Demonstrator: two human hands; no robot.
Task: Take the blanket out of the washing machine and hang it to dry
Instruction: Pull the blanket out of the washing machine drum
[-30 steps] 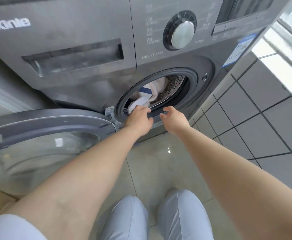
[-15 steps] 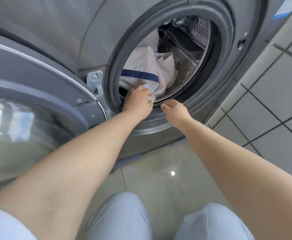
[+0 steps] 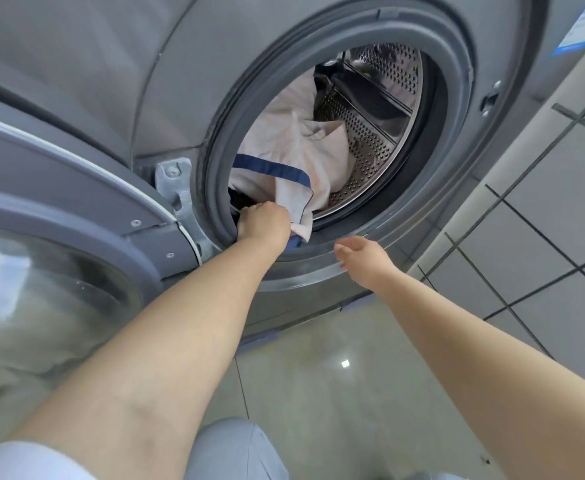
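With the left hand [image 3: 265, 225] clenched on the blanket [image 3: 294, 157] and the right hand [image 3: 364, 256] released, one-sided pulling may snag cloth on the seal [image 3: 457, 109].

light: bright, even daylight | glare: small white glint on glossy floor tile [image 3: 344, 363]; hazy reflections in door glass [image 3: 41, 299] | shadows: soft | distortion: wide-angle bowing at edges | focus: mild softness

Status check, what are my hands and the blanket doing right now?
Left hand grips blanket edge at drum mouth. Right hand open, empty, near door seal. Blanket mostly inside. Nothing blocking.
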